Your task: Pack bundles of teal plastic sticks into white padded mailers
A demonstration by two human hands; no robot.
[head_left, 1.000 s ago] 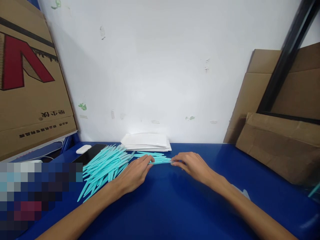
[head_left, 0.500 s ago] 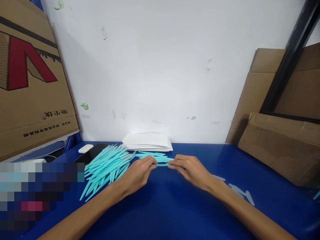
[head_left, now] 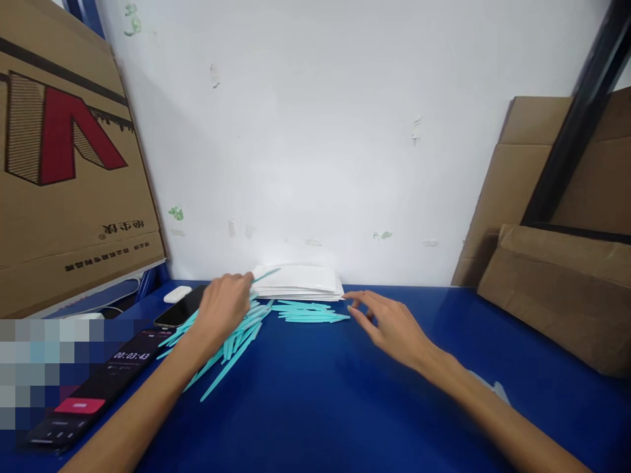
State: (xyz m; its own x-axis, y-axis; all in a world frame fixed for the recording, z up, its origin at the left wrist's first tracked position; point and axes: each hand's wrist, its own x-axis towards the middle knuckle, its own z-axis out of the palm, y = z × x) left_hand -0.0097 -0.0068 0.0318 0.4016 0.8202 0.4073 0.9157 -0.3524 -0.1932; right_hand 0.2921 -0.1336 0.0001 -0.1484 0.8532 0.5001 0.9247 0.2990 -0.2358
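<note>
My left hand [head_left: 225,307] is closed above the large loose heap of slim turquoise sticks [head_left: 235,345]. One thin turquoise stick [head_left: 266,275] juts from its fingertips, slanting up to the right in front of the white stack. My right hand [head_left: 392,322] has its thumb and index finger apart, with nothing between them. Its fingertips are just beside the right end of a smaller, flatter row of turquoise sticks [head_left: 308,312]. The left hand and forearm hide part of the heap.
A stack of white sheets or envelopes [head_left: 298,279] lies against the wall. On the left are a phone with a lit timer [head_left: 116,368], a dark phone [head_left: 182,307], a white case [head_left: 177,294] and a large carton [head_left: 64,217]. Pale translucent pieces [head_left: 500,392] lie partly behind my right forearm.
My hands have separated. The left has moved left and up over the heap, with a stick in its fingers. The right has opened and lets go of the stick both hands were pinching.
</note>
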